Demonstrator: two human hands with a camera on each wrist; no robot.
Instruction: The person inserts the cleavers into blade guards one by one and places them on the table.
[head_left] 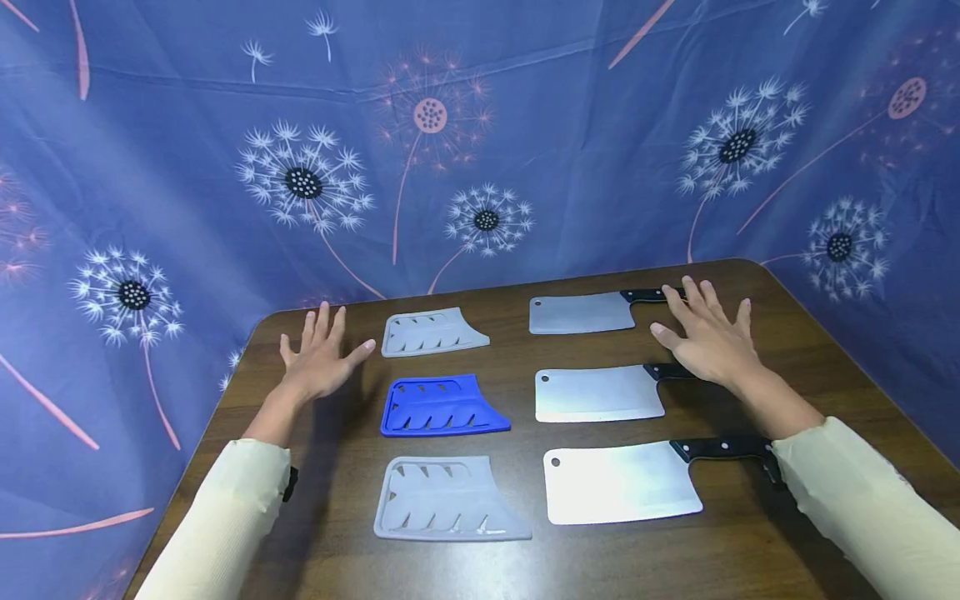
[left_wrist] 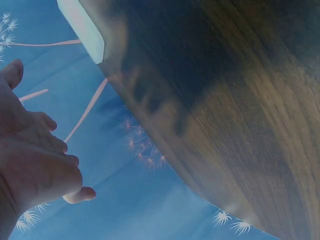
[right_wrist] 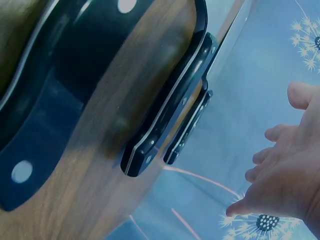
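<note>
Both hands are spread over the table and hold nothing. In the head view the left hand [head_left: 318,354] is at the left, beside a white blade cover [head_left: 435,331]. My right hand [head_left: 712,337] hovers at the right, over the handles of the cleavers. Three cleavers lie in a column, blades to the left: a far one [head_left: 581,314], a middle one [head_left: 598,394] and a near one [head_left: 618,483]. Left of them, a blue blade cover [head_left: 442,406] lies between the far white cover and a near pale one [head_left: 448,500]. The right sleeve partly hides the near cleaver's handle [head_left: 723,447].
All of these lie on a brown wooden table [head_left: 337,550]. Behind its far edge hangs a blue cloth [head_left: 570,200] printed with dandelions. The left wrist view shows the table's edge and the left hand's shadow on the wood.
</note>
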